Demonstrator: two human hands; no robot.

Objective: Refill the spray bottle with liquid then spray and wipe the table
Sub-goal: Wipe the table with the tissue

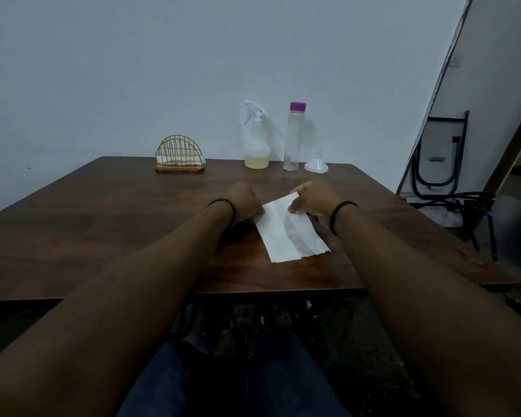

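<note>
My left hand (243, 203) is curled shut at the left edge of the paper napkin (292, 230), knuckles up, seemingly pinching that edge, though I can't see the fingertips. My right hand (312, 198) pinches the far corner between thumb and fingers, lifting it slightly off the wooden table (103, 224). The napkin looks thin, limp and light, with a grey damp streak down its middle (wet tissue tears easily, I'd judge), so I'd hold the dry margins and fold rather than drag. It lies near the table's front edge, right of centre. There's broad open wood to the left. At the far edge stand the napkin holder (180, 155), the spray bottle (256, 136) with yellowish liquid low inside, a purple-capped bottle (294, 136) that looks nearly empty, and a white funnel (317, 165), well apart from my hands.
</note>
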